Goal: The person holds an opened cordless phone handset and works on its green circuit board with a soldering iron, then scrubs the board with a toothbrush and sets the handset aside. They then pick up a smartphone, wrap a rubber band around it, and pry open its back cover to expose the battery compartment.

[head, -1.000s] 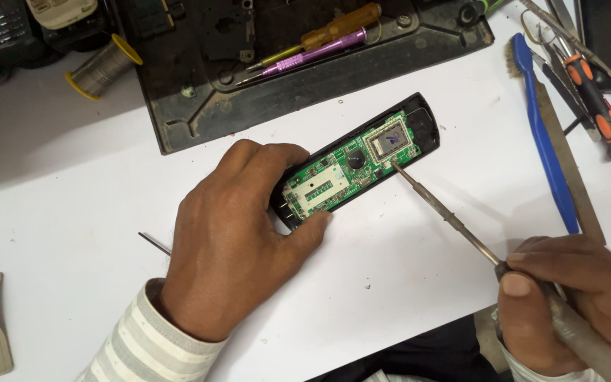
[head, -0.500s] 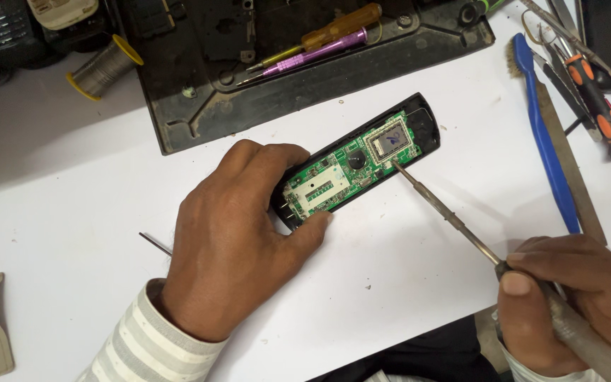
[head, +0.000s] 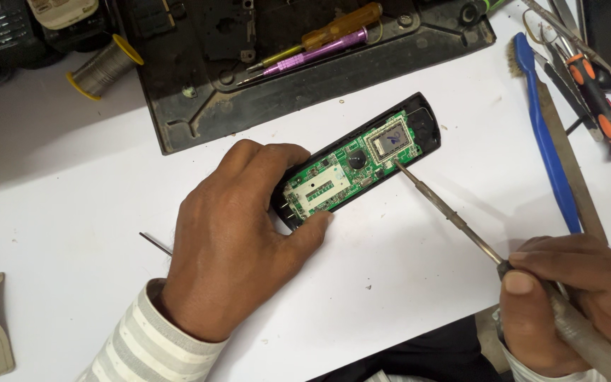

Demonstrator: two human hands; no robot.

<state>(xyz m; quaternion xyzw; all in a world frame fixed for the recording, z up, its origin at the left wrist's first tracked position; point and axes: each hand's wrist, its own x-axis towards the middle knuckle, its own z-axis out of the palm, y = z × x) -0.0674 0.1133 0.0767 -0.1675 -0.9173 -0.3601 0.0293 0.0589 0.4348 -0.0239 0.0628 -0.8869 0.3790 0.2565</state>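
Nothing has shifted that I can make out since the frame 1 second back: both hands, the opened device and the tool sit where they were.

I have my left hand (head: 231,244) pressed down on the near end of the black device shell (head: 427,122), fingers curled over its upper edge and thumb braced against the lower edge, so it is clamped around that shell. The shell lies at a slant on the white table (head: 72,184), with its green circuit board (head: 351,166) facing up and a small square metal-framed part (head: 392,139) near the far end.

My right hand (head: 574,301) is closed around the handle of a soldering iron (head: 454,216), low at the right of the view. Its thin shaft runs up and left, and the tip touches the board's lower edge just beside the square part.

Behind the shell lies a dark plastic panel (head: 199,120) carrying 2 screwdrivers (head: 319,46), 1 amber-handled and 1 purple. A solder spool (head: 104,67) stands to the left of the panel. A blue brush (head: 542,134) and an orange-and-black screwdriver (head: 599,106) lie at the right, well apart from the shell. A thin dark pin (head: 155,243) lies just left of my left hand.
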